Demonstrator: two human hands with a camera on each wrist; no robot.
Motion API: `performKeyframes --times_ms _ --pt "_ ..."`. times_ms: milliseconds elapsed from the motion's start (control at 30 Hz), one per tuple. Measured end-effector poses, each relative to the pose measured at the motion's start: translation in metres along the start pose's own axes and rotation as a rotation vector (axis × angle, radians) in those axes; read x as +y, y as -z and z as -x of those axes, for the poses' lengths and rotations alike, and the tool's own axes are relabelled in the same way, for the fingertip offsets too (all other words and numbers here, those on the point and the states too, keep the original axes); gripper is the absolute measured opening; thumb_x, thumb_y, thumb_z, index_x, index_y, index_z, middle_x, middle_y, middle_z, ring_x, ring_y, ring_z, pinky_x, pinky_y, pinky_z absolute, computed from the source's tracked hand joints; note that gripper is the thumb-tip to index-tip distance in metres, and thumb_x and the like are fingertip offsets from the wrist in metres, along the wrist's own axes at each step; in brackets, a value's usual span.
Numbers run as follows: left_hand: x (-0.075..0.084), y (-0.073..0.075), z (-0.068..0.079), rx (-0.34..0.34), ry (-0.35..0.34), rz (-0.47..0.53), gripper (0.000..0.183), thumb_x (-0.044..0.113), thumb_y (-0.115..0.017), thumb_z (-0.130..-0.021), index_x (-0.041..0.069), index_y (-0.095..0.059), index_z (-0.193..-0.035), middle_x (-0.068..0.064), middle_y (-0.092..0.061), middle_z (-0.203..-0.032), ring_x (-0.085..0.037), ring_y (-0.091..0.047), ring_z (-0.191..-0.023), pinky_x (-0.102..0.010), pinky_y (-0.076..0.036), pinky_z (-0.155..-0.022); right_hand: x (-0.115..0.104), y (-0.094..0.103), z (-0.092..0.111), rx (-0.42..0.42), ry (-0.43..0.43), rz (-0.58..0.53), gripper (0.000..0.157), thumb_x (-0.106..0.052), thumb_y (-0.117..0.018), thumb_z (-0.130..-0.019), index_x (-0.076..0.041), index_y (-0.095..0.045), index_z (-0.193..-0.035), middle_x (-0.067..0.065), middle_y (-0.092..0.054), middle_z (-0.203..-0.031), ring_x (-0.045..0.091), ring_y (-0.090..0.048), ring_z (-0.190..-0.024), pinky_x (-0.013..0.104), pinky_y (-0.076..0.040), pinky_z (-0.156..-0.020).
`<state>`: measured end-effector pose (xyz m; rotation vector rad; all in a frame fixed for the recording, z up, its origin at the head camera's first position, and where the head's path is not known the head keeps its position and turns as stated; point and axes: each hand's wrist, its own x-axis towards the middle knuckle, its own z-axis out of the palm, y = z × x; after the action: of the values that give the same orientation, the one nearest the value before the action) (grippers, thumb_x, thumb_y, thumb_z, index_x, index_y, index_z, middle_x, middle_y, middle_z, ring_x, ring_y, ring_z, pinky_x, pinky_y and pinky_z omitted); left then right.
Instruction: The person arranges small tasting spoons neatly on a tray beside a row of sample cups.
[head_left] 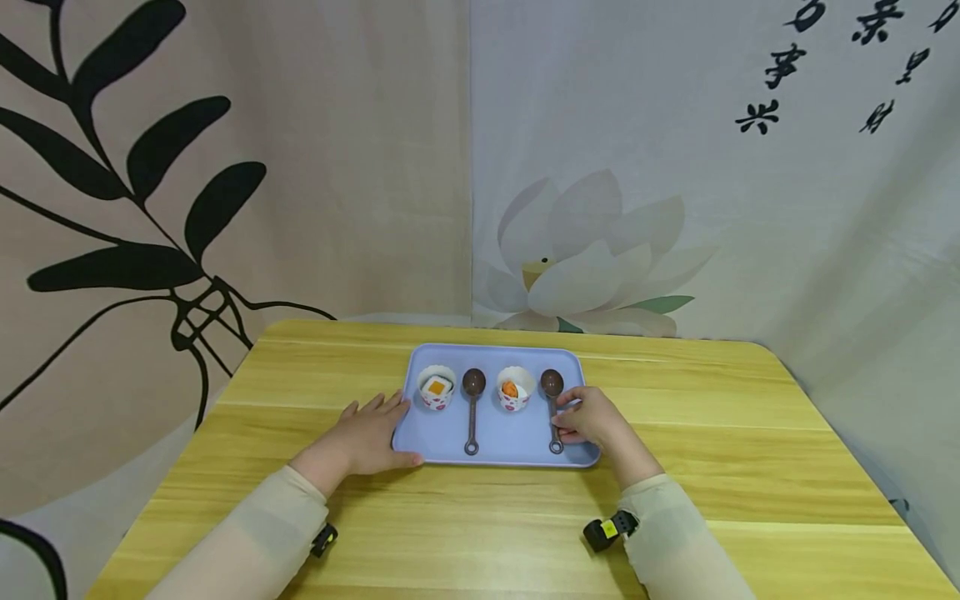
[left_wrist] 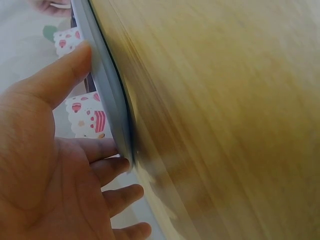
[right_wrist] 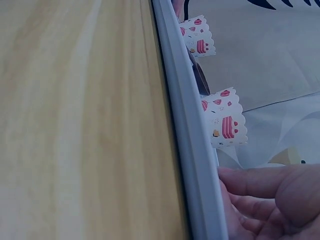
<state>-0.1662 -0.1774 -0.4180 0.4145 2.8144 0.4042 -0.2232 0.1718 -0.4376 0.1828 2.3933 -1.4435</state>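
A pale blue tray (head_left: 510, 446) lies on the table with two paper cups and two brown spoons in it. The left cup (head_left: 437, 401) has a white piece with an orange square inside; the right cup (head_left: 514, 399) shows something orange. Between the cups lies the left spoon (head_left: 472, 417), untouched. My left hand (head_left: 367, 437) rests with spread fingers against the tray's left end, the thumb (left_wrist: 70, 70) by its near rim. My right hand (head_left: 592, 417) reaches over the tray's right end and pinches the handle of the right spoon (head_left: 552, 383). The tray wall hides its fingertips in the right wrist view.
The tray sits on a yellow wooden table (head_left: 480, 533), near its far edge. Behind hang printed curtains (head_left: 375, 167) with leaves, a lotus and writing. A black wrist device (head_left: 611, 530) is at the right cuff, another (head_left: 324, 540) at the left.
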Motion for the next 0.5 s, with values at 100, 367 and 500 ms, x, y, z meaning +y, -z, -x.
performKeyframes --times_ms 100,367,500 --pt "-0.0002 0.0001 -0.0003 -0.001 0.0 -0.003 0.099 0.06 -0.072 -0.084 -0.003 -0.037 -0.152 -0.021 -0.028 -0.161 -0.049 -0.025 -0.145 -0.071 -0.015 -0.113 0.0001 0.0004 0.0006 -0.003 0.004 -0.004 0.028 0.011 -0.068 -0.087 0.01 -0.058 -0.114 0.015 -0.063 -0.083 0.018 -0.065 -0.064 0.034 -0.061 -0.06" --pt "0.0007 0.0006 0.0001 -0.008 0.003 -0.008 0.099 0.061 -0.071 -0.084 -0.002 -0.036 -0.153 -0.02 -0.028 -0.161 -0.049 -0.024 -0.146 -0.07 -0.015 -0.113 -0.0019 0.0018 0.0044 0.005 0.016 0.014 0.026 0.009 -0.069 -0.088 0.01 -0.06 -0.112 0.015 -0.064 -0.082 0.018 -0.066 -0.063 0.033 -0.06 -0.06" --pt "0.0008 0.0002 -0.0001 -0.009 0.006 -0.012 0.1 0.061 -0.071 -0.084 -0.002 -0.036 -0.153 -0.02 -0.028 -0.161 -0.048 -0.024 -0.146 -0.07 -0.015 -0.113 -0.0045 0.0045 0.0077 0.01 0.016 0.032 0.027 0.006 -0.07 -0.089 0.01 -0.06 -0.114 0.017 -0.064 -0.084 0.019 -0.068 -0.064 0.034 -0.061 -0.062"
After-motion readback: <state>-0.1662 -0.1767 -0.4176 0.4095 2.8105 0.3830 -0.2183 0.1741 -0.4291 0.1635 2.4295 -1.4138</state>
